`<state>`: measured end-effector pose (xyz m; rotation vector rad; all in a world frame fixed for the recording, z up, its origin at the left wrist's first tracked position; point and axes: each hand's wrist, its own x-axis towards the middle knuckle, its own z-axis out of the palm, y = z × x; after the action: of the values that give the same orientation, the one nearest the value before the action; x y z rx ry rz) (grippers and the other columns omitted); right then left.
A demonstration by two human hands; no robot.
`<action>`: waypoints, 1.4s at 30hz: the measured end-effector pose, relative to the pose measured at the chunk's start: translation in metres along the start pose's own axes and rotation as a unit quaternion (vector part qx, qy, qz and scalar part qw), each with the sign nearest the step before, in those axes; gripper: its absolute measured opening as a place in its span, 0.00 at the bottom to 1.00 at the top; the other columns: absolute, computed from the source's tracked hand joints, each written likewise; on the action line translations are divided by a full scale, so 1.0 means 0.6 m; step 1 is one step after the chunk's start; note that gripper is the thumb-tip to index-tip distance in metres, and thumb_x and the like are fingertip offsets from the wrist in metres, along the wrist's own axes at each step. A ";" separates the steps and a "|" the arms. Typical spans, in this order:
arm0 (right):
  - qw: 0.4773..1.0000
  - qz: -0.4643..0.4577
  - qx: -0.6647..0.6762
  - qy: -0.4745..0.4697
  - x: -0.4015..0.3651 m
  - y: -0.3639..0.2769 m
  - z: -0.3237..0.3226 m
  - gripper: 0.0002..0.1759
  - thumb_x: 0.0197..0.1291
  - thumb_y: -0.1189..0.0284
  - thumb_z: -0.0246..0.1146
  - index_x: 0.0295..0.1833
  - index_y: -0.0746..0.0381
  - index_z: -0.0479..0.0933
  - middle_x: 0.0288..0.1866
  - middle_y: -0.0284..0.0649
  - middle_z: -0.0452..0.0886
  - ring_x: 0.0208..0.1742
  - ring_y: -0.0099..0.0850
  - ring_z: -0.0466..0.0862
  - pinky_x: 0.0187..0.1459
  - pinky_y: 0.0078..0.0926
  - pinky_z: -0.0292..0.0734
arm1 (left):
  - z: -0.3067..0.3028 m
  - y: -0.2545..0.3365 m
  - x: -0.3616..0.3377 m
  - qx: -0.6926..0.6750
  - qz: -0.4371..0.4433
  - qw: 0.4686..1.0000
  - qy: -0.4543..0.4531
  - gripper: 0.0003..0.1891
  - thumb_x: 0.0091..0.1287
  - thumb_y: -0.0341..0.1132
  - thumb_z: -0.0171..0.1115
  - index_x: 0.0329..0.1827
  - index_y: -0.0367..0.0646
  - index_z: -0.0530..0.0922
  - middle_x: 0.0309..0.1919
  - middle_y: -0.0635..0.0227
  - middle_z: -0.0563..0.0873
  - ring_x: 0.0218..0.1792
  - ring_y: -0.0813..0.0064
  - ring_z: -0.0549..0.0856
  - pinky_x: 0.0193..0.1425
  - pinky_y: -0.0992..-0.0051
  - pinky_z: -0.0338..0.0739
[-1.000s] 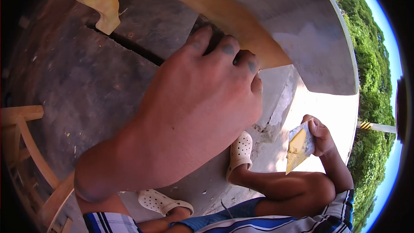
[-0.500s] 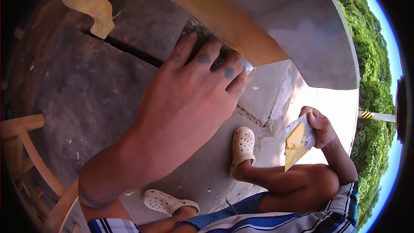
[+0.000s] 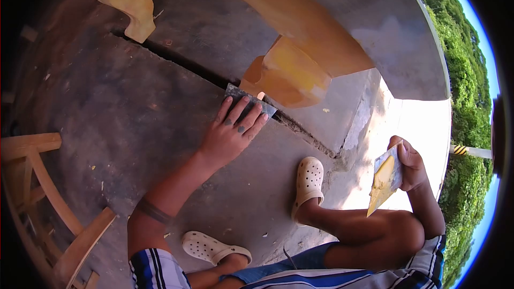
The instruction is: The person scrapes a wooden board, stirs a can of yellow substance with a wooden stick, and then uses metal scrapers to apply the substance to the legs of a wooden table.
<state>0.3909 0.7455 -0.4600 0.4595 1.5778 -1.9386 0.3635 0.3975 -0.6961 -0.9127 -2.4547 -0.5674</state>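
My left hand presses its fingers over a flat grey metal scraper, the thumb hidden beneath. The scraper's edge is just below a curved wooden furniture leg, whose broad lower end has yellow smears across orange-brown wood. My right hand, at the right, pinches a thin grey plate between thumb and fingers. A thick lump of yellow paste lies on that plate, tilted with a corner pointing down.
A second curved wooden leg shows at upper left. A large grey panel spans the upper right. Light wooden chair parts stand at lower left. The concrete floor has a dark gap across it. My feet wear cream clogs.
My left hand has pulled back down and left from the furniture leg with the scraper, uncovering its smeared lower end. My right hand with the plate has shifted slightly to the right.
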 end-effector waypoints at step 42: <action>0.999 -0.010 0.020 -0.039 -0.021 0.006 0.004 0.16 0.70 0.62 0.54 0.46 0.66 0.69 0.38 0.44 0.82 0.38 0.30 0.85 0.40 0.26 0.83 | -0.024 0.028 0.097 0.079 0.060 0.983 0.152 0.16 0.64 0.39 0.60 0.54 0.52 0.75 0.63 0.71 0.69 0.67 0.62 0.65 0.72 0.49 0.61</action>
<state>0.4029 0.7453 -0.4543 0.3813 1.5036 -1.9823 0.3396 0.4307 -0.6490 -0.8350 -2.1220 -0.4272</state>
